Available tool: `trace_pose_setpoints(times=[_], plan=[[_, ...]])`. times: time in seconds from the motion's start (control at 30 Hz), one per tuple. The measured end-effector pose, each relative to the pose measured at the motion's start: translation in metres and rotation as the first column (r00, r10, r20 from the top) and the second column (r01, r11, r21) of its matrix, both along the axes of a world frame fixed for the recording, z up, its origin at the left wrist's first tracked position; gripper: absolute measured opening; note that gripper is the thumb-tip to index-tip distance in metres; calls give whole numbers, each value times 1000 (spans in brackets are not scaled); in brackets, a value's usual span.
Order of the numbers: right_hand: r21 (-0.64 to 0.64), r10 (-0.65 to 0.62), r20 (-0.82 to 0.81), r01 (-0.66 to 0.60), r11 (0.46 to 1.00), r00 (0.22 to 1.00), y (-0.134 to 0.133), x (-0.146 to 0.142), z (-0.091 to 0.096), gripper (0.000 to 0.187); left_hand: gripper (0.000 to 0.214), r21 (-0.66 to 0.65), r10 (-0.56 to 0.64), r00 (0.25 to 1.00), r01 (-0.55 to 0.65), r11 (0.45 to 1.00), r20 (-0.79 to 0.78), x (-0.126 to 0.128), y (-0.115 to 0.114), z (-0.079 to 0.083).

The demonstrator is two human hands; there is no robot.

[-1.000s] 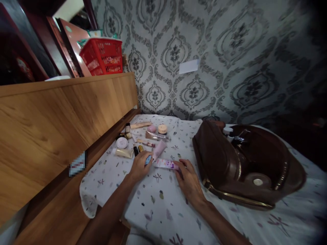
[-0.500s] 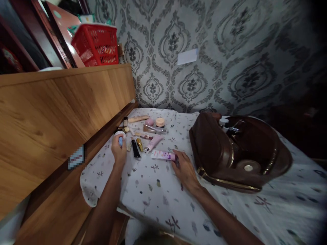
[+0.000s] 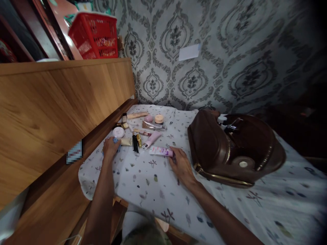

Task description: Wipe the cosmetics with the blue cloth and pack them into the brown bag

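Note:
My right hand (image 3: 181, 166) is closed on the purple cap end of a white and purple squeeze tube (image 3: 158, 151), which lies level at the cloth. My left hand (image 3: 109, 149), at the left side of the table, curls around a small light-blue item (image 3: 115, 140) whose kind is mostly hidden by the fingers. Just beyond that hand are a round white compact (image 3: 118, 132) and a beige tube (image 3: 126, 141). Between my hands lie a black tube (image 3: 135, 143), a gold lipstick (image 3: 139, 140) and a pink tube (image 3: 152, 140).
Farther back are a pink sponge (image 3: 148, 118), a peach jar (image 3: 158, 118) and a clear-ended brush pack (image 3: 153, 126). An open brown leather bag (image 3: 235, 153) stands on the right. A wooden panel (image 3: 66, 112) borders the left, with a red basket (image 3: 95, 35) above.
My left hand has moved left and nearer to me with the blue item, uncovering the white compact and beige tube. My right hand stays on the tube; the view has shifted slightly.

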State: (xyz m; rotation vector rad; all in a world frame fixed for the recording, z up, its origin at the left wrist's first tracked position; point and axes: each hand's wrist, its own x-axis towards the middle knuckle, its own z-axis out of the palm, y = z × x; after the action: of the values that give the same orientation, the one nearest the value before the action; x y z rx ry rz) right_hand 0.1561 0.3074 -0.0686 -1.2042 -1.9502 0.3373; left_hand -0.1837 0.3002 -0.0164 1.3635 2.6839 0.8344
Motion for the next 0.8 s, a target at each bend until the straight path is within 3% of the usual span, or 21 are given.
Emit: trace_pose_setpoints(times=[0.17,0.37,0.5,0.6,0.7,0.77,0.8], plan=[[98,14,39,-17,995,999,-2,-1,1,41,40,-30,-37,999,36,999,-13,6,-8,5],[216,9,12,-11,976,1000,-7,-3,9,34,32,65,-110,993,113,991,-45,21,-20,13],[99,116,-131,-104,990,984,-15,-4,23,29,28,193,-151,985,166,967,-89,34,-30,26],[-87,175,-297,-209,974,939,-21,-7,29,31,25,382,-261,964,260,887,-50,47,-36,37],[-248,156,-524,-325,913,837,-23,-12,29,41,27,502,-447,890,345,793,95,61,-37,47],[-339,106,-714,-473,813,692,-22,-14,29,47,29,513,-576,782,403,758,236,72,-36,51],[-372,65,-794,-568,734,604,-22,-15,31,48,29,505,-629,715,439,743,304,77,-34,53]])
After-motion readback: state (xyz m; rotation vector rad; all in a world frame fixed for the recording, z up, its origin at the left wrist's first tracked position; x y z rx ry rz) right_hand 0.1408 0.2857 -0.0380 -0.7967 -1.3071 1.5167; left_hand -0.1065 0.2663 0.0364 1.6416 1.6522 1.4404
